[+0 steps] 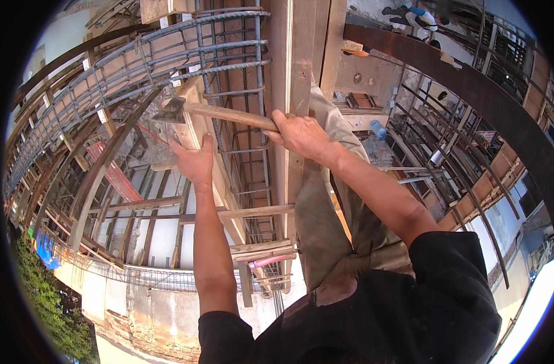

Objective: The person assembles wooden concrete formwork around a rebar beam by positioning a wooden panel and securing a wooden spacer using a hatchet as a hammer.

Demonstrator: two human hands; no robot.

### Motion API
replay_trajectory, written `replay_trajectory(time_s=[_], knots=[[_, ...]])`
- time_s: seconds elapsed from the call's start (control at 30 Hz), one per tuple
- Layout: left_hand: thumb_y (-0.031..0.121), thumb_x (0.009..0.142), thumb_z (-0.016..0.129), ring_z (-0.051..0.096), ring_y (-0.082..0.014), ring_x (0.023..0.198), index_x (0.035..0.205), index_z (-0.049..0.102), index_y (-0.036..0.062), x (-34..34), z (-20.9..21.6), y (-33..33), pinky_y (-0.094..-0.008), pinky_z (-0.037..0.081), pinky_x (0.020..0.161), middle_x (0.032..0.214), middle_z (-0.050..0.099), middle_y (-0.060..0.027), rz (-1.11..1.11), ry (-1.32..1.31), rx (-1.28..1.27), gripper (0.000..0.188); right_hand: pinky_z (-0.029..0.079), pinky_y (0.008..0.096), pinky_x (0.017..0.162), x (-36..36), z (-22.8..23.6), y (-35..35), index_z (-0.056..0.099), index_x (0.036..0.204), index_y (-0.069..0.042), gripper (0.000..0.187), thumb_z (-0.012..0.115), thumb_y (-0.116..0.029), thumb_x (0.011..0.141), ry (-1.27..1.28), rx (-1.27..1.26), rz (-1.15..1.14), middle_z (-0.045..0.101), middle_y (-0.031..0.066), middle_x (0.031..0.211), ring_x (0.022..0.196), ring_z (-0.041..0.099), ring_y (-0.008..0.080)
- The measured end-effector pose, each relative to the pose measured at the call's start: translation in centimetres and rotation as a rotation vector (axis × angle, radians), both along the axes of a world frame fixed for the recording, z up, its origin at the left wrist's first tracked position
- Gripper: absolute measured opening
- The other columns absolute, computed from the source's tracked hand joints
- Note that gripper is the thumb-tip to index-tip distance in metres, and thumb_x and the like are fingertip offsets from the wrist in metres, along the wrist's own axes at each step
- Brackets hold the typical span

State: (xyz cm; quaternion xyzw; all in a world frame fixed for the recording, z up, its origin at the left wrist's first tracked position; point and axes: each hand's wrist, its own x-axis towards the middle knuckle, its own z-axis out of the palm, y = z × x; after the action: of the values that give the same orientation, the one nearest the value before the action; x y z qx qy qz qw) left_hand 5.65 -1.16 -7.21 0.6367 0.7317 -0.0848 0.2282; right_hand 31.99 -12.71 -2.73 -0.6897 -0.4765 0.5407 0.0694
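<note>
My right hand (pixel 302 136) is closed round the end of the wooden handle of a hatchet (pixel 231 114). Its dark metal head (pixel 169 111) lies over the upper part of a pale wooden formwork board (pixel 193 130), at the left side of the beam form. Lower on that same board, my left hand (pixel 195 162) grips the edge, thumb on one side and fingers on the other. The fingertips are partly hidden. Steel rebar (pixel 258 91) runs inside the form, just right of the board.
A thick timber side (pixel 280 73) of the form stands beside my legs. A curved rebar cage (pixel 137 57) spans the upper left. Timber supports (pixel 131 209) cross an open drop below. At right are a dark curved beam (pixel 471 82), slanting poles (pixel 453 176) and another person (pixel 415 17).
</note>
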Motion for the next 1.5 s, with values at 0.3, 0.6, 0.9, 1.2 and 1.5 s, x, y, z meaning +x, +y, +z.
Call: replay_trajectory(time_s=[0.3, 0.6, 0.9, 1.2, 1.5], knots=[[0.047, 0.071, 0.088, 0.064, -0.048, 0.118, 0.147, 0.042, -0.0019, -0.5, -0.7, -0.1, -0.0519, 0.05, 0.101, 0.13, 0.064, -0.0301, 0.008, -0.015, 0.025, 0.101, 0.051, 0.061, 0.081, 0.9, 0.5, 0.3, 0.048, 0.104, -0.001, 0.047, 0.055, -0.048, 0.107, 0.107, -0.034, -0.065, 0.07, 0.0305, 0.092, 0.093, 0.068, 0.0519], [0.039, 0.072, 0.091, 0.062, -0.0407, 0.125, 0.148, 0.042, -0.0068, -2.3, -1.3, -0.3, -0.045, 0.047, 0.108, 0.136, 0.061, -0.0278, 0.063, -0.273, 0.026, 0.101, 0.051, 0.0594, 0.086, 1.8, 0.0, 1.0, 0.05, 0.108, -0.001, 0.05, 0.054, -0.051, 0.107, 0.185, -0.14, -0.02, 0.07, 0.0295, 0.09, 0.096, 0.069, 0.0503], [0.035, 0.081, 0.087, 0.053, -0.0392, 0.135, 0.153, 0.042, -0.0068, -6.6, 0.1, -5.5, -0.0452, 0.039, 0.117, 0.148, 0.053, -0.027, 0.156, -0.313, -0.037, 0.094, 0.05, 0.0599, 0.089, 4.0, 0.9, 2.9, 0.054, 0.111, -0.001, 0.054, 0.051, -0.056, 0.107, 0.202, -0.227, 0.063, 0.07, 0.0287, 0.089, 0.094, 0.07, 0.0491], [0.056, 0.108, 0.038, 0.064, -0.0441, 0.114, 0.12, 0.07, -0.0044, -9.7, -0.6, -10.5, -0.0504, 0.048, 0.1, 0.121, 0.069, -0.0272, 0.747, -0.146, -0.005, 0.07, 0.05, 0.0592, 0.083, 3.6, 4.1, 5.1, 0.055, 0.113, 0.0, 0.052, 0.053, -0.051, 0.107, 0.007, -0.311, 0.086, 0.069, 0.0316, 0.089, 0.094, 0.069, 0.0516], [0.036, 0.1, 0.051, 0.067, -0.0377, 0.094, 0.095, 0.078, 0.0056, -9.7, -1.4, -10.7, -0.0508, 0.052, 0.086, 0.096, 0.072, -0.0147, 0.64, 0.093, 0.162, 0.041, 0.05, 0.0555, 0.069, 1.0, 9.7, 8.4, 0.051, 0.128, -0.002, 0.038, 0.063, -0.029, 0.104, -0.219, -0.118, 0.202, 0.067, 0.031, 0.084, 0.081, 0.068, 0.0525]])
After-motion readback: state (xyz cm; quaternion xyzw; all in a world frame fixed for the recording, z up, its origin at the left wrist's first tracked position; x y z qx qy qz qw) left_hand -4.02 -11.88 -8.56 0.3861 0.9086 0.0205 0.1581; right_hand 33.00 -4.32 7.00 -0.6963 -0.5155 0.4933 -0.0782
